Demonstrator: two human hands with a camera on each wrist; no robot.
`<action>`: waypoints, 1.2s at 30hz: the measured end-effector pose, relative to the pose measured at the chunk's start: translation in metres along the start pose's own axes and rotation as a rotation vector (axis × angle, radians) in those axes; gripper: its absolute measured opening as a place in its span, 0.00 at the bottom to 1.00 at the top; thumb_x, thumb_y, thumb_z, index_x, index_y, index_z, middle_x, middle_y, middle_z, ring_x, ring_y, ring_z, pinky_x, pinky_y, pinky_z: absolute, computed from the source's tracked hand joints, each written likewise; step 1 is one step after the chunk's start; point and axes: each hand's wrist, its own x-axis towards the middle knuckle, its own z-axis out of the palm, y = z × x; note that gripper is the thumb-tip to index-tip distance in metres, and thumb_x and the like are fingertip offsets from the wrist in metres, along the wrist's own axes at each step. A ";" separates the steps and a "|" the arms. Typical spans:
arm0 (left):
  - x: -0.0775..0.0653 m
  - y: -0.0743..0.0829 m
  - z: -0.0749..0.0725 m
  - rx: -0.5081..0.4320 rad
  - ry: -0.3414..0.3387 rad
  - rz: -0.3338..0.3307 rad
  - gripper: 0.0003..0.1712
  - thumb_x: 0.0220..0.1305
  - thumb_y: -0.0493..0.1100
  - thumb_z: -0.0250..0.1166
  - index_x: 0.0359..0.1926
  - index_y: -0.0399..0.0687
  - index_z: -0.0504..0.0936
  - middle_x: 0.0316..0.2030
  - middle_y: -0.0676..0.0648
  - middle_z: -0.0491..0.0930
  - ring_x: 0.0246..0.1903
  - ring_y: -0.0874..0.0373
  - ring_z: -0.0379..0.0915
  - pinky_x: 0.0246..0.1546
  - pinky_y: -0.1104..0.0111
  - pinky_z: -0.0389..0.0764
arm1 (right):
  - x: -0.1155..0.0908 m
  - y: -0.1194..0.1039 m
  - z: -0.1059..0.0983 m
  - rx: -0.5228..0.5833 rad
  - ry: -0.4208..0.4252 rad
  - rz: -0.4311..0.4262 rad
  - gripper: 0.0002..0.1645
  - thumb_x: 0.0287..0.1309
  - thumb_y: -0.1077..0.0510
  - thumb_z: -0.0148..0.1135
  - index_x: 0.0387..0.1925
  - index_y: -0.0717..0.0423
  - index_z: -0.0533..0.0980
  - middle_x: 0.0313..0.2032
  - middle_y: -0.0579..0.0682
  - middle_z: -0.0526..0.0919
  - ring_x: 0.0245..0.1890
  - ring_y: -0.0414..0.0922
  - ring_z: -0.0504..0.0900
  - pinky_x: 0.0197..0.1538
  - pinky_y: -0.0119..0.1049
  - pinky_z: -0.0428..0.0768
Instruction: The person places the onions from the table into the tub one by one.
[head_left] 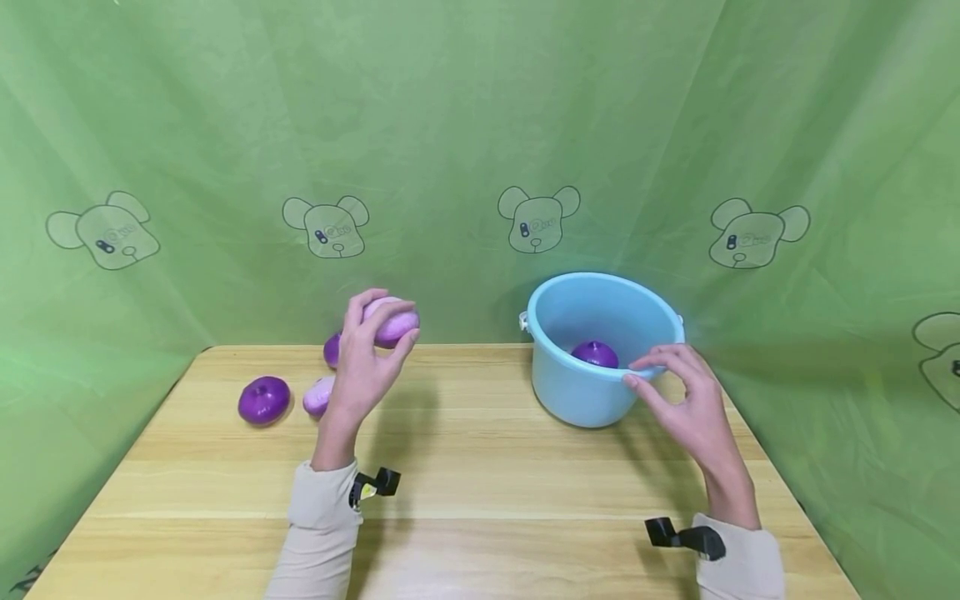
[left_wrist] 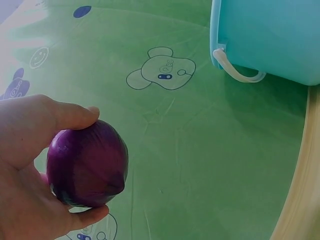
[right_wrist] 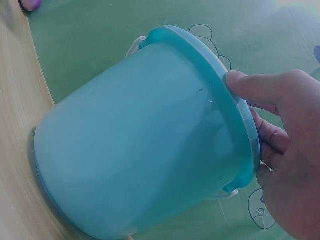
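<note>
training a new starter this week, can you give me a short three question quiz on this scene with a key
1. True or false: the right hand holds the light-blue, round plastic bucket by its rim.

2. Where does the left hand hold the glossy, round purple onion-like thing?
a) inside the bucket
b) in the air, outside the bucket
c) under the bucket

3. How many things show inside the bucket in the head view?

Key:
1. True.
2. b
3. One, a glossy, round dark-purple piece.
</note>
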 end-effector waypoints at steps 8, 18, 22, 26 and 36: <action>0.000 0.000 0.000 -0.006 -0.006 -0.010 0.20 0.62 0.41 0.74 0.56 0.51 0.85 0.66 0.39 0.67 0.64 0.43 0.65 0.63 0.46 0.73 | 0.000 0.003 -0.001 -0.014 0.000 0.010 0.12 0.54 0.66 0.77 0.40 0.57 0.85 0.48 0.49 0.81 0.55 0.34 0.71 0.63 0.27 0.63; -0.001 0.003 0.004 -0.013 -0.026 -0.020 0.21 0.62 0.40 0.74 0.57 0.52 0.85 0.67 0.40 0.66 0.65 0.44 0.64 0.63 0.47 0.74 | -0.001 0.002 -0.002 -0.015 -0.002 0.013 0.12 0.54 0.66 0.77 0.40 0.57 0.84 0.48 0.49 0.81 0.55 0.34 0.71 0.63 0.29 0.63; -0.001 0.005 0.005 -0.022 -0.037 -0.022 0.21 0.62 0.40 0.74 0.57 0.51 0.84 0.68 0.40 0.65 0.66 0.44 0.64 0.63 0.47 0.74 | -0.001 0.002 -0.001 -0.013 0.000 0.012 0.12 0.53 0.67 0.77 0.40 0.58 0.85 0.48 0.51 0.81 0.55 0.34 0.71 0.63 0.29 0.64; 0.000 0.006 0.006 -0.030 -0.045 -0.021 0.21 0.63 0.40 0.74 0.57 0.51 0.84 0.68 0.39 0.65 0.66 0.44 0.64 0.63 0.47 0.75 | -0.001 0.001 -0.002 -0.013 0.004 0.005 0.13 0.53 0.67 0.77 0.40 0.57 0.85 0.48 0.50 0.81 0.54 0.34 0.71 0.63 0.28 0.63; 0.001 0.004 0.012 -0.045 -0.053 -0.007 0.21 0.62 0.38 0.74 0.57 0.50 0.84 0.67 0.38 0.66 0.65 0.45 0.65 0.63 0.49 0.75 | -0.001 0.002 0.000 -0.010 0.000 0.018 0.14 0.53 0.67 0.77 0.41 0.57 0.85 0.49 0.50 0.81 0.55 0.33 0.70 0.64 0.32 0.64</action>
